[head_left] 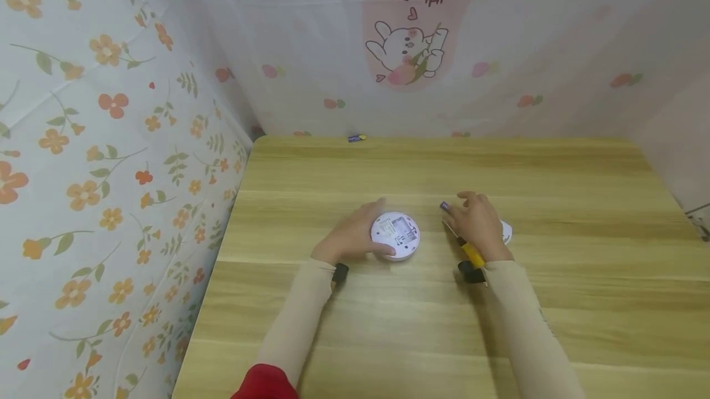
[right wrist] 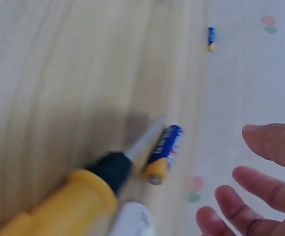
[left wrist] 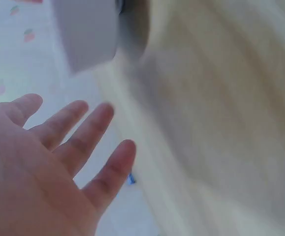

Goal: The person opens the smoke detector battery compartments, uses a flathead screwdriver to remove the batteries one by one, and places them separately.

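My left hand lies around the left side of a round white device with an open battery compartment on its face. In the head view its thumb rests at the near rim; in the left wrist view its fingers are spread and straight, apart from a white block-like shape. My right hand hovers over a blue and yellow battery and a yellow-handled screwdriver. Its fingers are relaxed and hold nothing; the battery lies beside the screwdriver's shaft.
A second battery lies at the table's far edge, against the printed cloth. A white rounded piece is partly hidden by my right hand. Flowered cloth hangs along the left side of the wooden table.
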### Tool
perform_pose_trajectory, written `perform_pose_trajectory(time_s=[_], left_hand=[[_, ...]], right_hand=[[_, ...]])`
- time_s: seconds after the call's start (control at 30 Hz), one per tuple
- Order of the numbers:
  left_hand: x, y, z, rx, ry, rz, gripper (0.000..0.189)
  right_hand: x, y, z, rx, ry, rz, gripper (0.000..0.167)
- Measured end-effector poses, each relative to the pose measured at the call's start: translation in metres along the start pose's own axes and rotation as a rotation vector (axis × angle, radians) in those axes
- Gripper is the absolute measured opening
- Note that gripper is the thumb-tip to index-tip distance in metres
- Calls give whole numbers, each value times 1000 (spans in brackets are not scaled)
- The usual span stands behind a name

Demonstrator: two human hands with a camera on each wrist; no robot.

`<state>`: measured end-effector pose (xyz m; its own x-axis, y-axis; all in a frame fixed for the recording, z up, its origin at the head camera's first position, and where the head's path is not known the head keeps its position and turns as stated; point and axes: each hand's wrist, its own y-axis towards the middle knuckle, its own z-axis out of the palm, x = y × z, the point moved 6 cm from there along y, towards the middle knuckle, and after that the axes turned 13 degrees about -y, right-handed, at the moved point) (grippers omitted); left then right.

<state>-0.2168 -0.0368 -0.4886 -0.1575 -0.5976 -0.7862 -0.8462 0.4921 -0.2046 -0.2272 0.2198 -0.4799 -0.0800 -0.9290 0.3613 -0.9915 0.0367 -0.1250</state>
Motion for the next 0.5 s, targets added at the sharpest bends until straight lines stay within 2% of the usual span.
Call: perform_pose_trajectory(time_s=[0.1, 0.27, 0.37, 0.5], left_hand=[[-5, -7, -16, -61, 57, 27, 102], [-9, -19, -37, -217, 196, 92, 84], [-7, -26, -45, -300, 288, 123, 77], [1, -35, -53, -375, 387, 121, 76]], right_hand=[[3, -6, -10, -37, 12, -48, 57], [7, -17, -29, -159, -3, -145, 53], [7, -22, -37, -229, -29, -194, 54], [2, -29, -43, -281, -82, -219, 60]])
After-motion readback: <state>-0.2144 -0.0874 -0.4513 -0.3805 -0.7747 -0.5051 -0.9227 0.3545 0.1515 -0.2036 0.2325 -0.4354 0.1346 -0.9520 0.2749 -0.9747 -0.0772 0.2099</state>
